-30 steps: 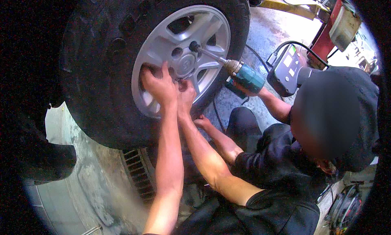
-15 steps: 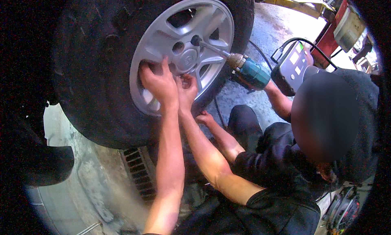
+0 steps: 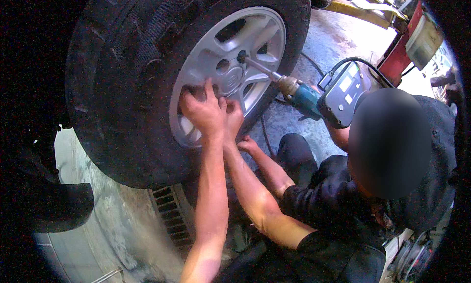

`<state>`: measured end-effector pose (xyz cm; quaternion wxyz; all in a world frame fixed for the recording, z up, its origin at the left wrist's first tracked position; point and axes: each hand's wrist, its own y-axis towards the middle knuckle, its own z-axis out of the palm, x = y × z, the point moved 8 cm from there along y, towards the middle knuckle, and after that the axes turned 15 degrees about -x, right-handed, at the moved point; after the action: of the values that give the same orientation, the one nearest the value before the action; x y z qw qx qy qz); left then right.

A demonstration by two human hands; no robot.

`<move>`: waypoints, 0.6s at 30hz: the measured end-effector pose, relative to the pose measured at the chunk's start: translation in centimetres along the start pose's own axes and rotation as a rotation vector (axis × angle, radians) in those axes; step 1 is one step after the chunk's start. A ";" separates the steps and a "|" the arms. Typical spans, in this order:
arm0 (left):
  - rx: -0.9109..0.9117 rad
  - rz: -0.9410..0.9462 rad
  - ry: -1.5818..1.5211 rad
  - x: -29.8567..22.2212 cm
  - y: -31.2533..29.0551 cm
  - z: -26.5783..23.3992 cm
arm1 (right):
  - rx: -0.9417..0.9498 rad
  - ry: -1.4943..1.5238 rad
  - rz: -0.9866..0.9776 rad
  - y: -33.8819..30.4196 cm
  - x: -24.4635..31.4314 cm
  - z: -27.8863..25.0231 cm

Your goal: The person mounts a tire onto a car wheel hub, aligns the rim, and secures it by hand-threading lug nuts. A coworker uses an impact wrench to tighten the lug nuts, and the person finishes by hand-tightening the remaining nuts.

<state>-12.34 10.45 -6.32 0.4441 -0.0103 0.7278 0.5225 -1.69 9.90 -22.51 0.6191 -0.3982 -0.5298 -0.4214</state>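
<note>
A silver alloy wheel (image 3: 235,30) with a knobbly black tyre (image 3: 122,62) stands before me. At its lower left, my left hand (image 3: 203,114) grips a spoke of the wheel, its fingers curled into an opening and its thumb pointing up along the face. Right beside it, my right hand (image 3: 234,117) is closed below the centre cap (image 3: 233,82). Its fingertips are partly hidden, and what they hold cannot be made out. A co-worker has a teal power driver (image 3: 305,99), whose long extension (image 3: 262,67) reaches into a lug hole.
The co-worker (image 3: 324,185) crouches close on the right, their other hand (image 3: 248,144) by the tyre's lower edge. A grey boxy device with a cable (image 3: 343,94) is at their head. A floor grate (image 3: 169,212) lies below. Yellow and red equipment (image 3: 407,38) stands at upper right.
The wheel and both my hands sit slightly lower and further right in view. My hands keep their place on the wheel. The co-worker's grey device now covers the driver's rear end.
</note>
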 end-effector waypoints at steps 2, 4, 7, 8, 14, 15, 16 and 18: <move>0.015 -0.017 -0.036 0.2 0.0 0.2 | 0.012 0.055 -0.097 0.1 1.2 0.5; 0.013 -0.043 -0.068 0.5 0.1 0.3 | 0.037 0.033 -0.164 0.1 2.0 0.9; -0.041 0.042 -0.046 -0.1 0.2 0.0 | 0.118 -0.140 -0.172 0.1 2.1 1.2; -0.043 0.049 -0.035 -0.1 0.1 0.0 | 0.141 -0.197 -0.172 0.1 2.1 1.2; -0.041 0.057 0.006 0.0 0.0 0.0 | 0.267 -0.382 -0.237 0.6 3.0 0.9; -0.035 0.050 0.007 0.0 0.1 0.0 | 0.279 -0.393 -0.250 0.6 3.2 0.8; -0.012 0.020 0.001 0.2 0.0 0.1 | 0.290 -0.401 -0.259 0.7 3.2 0.7; -0.001 0.013 -0.036 0.1 0.1 0.1 | 0.309 -0.417 -0.276 0.8 3.1 0.7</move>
<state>-12.36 10.65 -6.28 0.4535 0.0036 0.7197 0.5257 -0.88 10.47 -19.38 0.4870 -0.3014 -0.7527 -0.3247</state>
